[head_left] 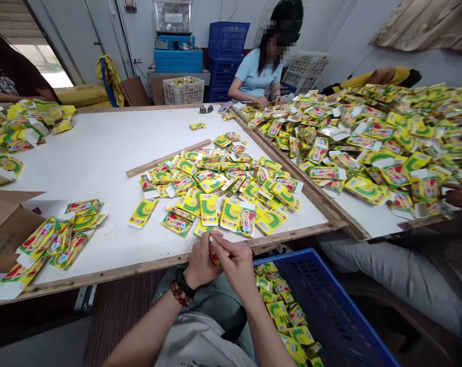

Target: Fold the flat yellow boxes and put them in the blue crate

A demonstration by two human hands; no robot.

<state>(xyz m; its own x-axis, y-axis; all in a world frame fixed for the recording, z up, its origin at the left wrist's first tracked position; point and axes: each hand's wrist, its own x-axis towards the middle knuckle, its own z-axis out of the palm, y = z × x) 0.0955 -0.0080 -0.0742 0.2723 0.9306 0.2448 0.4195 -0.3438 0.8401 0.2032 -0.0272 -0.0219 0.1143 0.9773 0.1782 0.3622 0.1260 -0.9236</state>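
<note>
Both my hands meet just off the front edge of the white table (pixel 101 158). My left hand (pixel 201 263) and my right hand (pixel 234 265) are closed on one small crayon box (pixel 214 256); most of it hides behind my fingers. A loose heap of yellow-green crayon boxes (pixel 210 181) spreads on the table just beyond my hands. Several more boxes lie at the heap's near side, among them an upright-looking box (pixel 208 209) with its barcode showing. A wooden strip (pixel 170 158) lies along the heap's far left side.
Below my right arm stands a blue crate (pixel 330 295) with boxes inside. A cardboard carton (pixel 9 229) and flatter boxes (pixel 58 237) lie at left. Past a wooden divider (pixel 288 158), a large pile (pixel 372 137) covers the right table. Co-workers sit around, one in light blue (pixel 256 76).
</note>
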